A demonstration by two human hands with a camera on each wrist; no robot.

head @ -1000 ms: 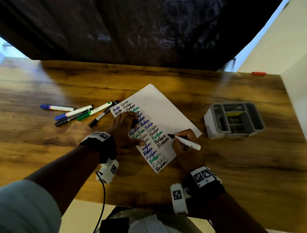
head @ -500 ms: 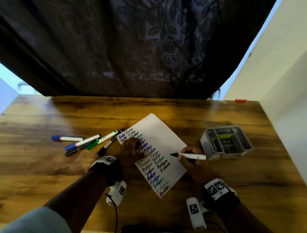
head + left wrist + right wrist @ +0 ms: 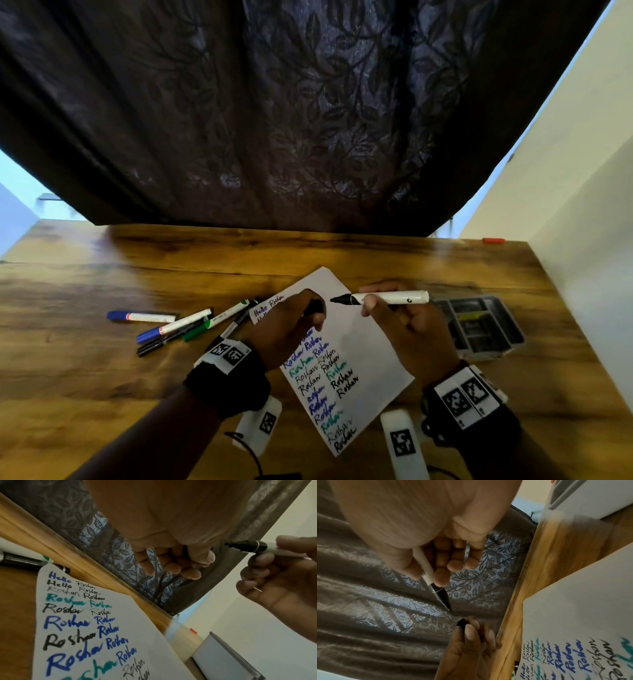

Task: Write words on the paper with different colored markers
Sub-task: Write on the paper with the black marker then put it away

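A white paper (image 3: 370,346) with rows of words in black, blue and green lies tilted on the wooden table (image 3: 102,377). Both hands hover above its upper half. My right hand (image 3: 371,301) grips an uncapped black marker (image 3: 390,297) held level, its tip pointing left. My left hand (image 3: 308,311) pinches the black cap (image 3: 313,306), a short gap from the tip. In the right wrist view the marker (image 3: 436,586) points down at the cap (image 3: 461,623). The left wrist view shows the marker (image 3: 247,546) beside my curled fingers (image 3: 171,563), over the paper (image 3: 137,622).
Several capped markers (image 3: 171,329), blue, green and black, lie left of the paper. A grey compartment tray (image 3: 479,329) stands to the right. A small red object (image 3: 493,240) lies at the far right table edge. A dark curtain (image 3: 308,120) hangs behind; a pale wall (image 3: 582,240) is at right.
Both hands have lifted off the paper. The right hand turned the marker level, tip toward the cap in the left hand. The head view tilted upward.
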